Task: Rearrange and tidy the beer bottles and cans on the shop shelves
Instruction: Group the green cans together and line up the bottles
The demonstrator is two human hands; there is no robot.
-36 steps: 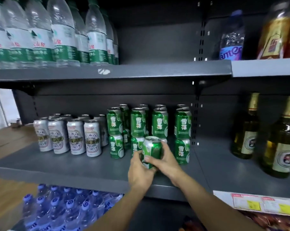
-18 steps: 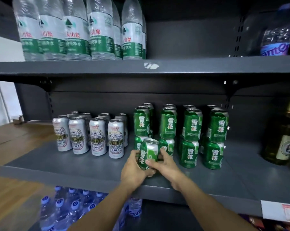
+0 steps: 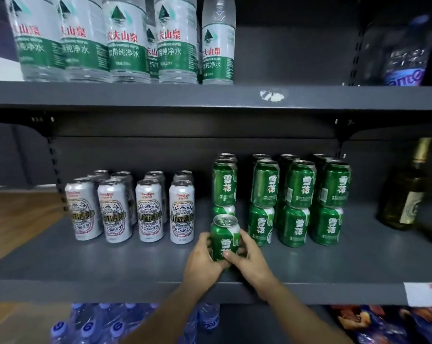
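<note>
Both hands, the left hand [image 3: 205, 256] and right hand [image 3: 247, 259], wrap a short green aluminium beer can [image 3: 224, 240] standing upright on the grey metal shelf [image 3: 110, 264]. Best keep it vertical, label outward, and slide it flush against the leftmost green can stack [image 3: 224, 184], beside the tall silver cans [image 3: 181, 211].

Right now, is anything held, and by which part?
Yes: both hands, left hand and right hand, grip the lower sides of one green can, upright on the shelf.

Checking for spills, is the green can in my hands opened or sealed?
Sealed: the green can has its pull tab flat on an unbroken lid.
</note>
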